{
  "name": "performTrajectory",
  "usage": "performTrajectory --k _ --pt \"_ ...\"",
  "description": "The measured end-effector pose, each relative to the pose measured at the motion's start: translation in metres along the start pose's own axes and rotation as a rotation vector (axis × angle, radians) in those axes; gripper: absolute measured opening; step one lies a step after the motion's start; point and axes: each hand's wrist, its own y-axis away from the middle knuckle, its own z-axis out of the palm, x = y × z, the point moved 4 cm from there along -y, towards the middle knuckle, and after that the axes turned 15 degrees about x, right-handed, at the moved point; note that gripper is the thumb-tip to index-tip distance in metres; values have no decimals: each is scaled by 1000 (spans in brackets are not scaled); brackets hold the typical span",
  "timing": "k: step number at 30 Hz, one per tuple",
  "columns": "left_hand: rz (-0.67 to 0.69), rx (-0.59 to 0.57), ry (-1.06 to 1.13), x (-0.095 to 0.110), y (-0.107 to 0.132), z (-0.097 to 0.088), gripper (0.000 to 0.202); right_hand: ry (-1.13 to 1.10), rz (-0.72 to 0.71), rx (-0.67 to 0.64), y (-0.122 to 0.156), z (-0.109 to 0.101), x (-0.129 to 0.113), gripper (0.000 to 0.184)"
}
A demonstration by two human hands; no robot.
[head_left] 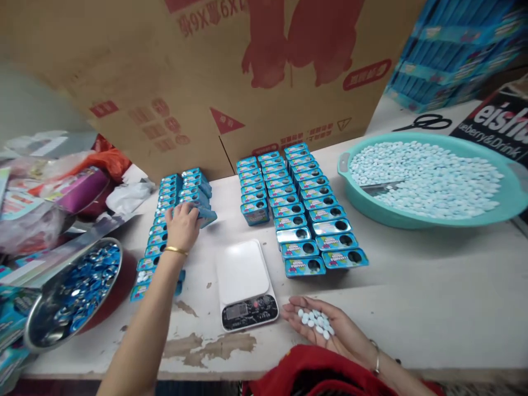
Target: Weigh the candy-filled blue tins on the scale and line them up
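My left hand (182,224), with a gold bangle at the wrist, reaches into the rows of small blue tins (157,239) at the left. Its fingers are closed on a blue tin (207,216) that sticks out at the right of the group; part of it is hidden by the hand. My right hand (330,324) is palm up near the table's front edge, cupped around a small heap of pale oval mints (317,320). Between the hands lies a white kitchen scale (244,275) with a bare platform and a lit display.
More blue tins (297,209) with round dark openings stand in rows behind the scale. A turquoise basin (388,212) of mints holds a metal scoop (379,187). Scissors (429,122) lie behind it. A metal bowl (117,275) of blue caps stands left; a carton (165,82) stands behind.
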Motion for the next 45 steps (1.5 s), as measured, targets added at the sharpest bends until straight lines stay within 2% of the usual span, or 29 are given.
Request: performTrajectory --k 3,6,8,10,12,14,16,19,21,23,28,37,40,45 --pt "222 -118 59 36 19 -45 17 14 -4 -23 2 -1 1 19" --pt "358 -236 110 74 40 -71 16 38 -5 -37 5 0 3 21" --pt "401 -277 134 92 51 -75 13 57 -5 -45 9 1 5 22" --pt "412 -265 165 102 57 -75 11 72 -10 -57 14 1 6 22" --pt "375 -164 217 107 61 -82 13 75 -21 -77 17 1 6 24" --pt "297 -24 299 115 68 -97 22 65 -23 -108 18 0 6 27" --pt "270 27 453 135 85 -112 27 35 -20 -159 18 -2 7 31" --pt "352 -130 709 182 123 -117 27 -5 6 -246 16 -4 10 34" --pt "349 -212 770 208 147 -109 25 9 39 -263 15 -5 12 37" --pt "302 -225 800 223 163 -98 20 36 43 -243 15 -7 14 38" --pt "286 -189 837 228 176 -83 21 65 -34 -167 14 -7 13 40" --pt "230 -284 951 224 172 -79 18 32 12 -105 15 -1 14 38" --pt "206 -265 939 220 167 -76 14 14 9 -134 14 7 13 37" --pt "151 -206 1043 198 148 -81 19 -20 4 -233 11 34 12 34"
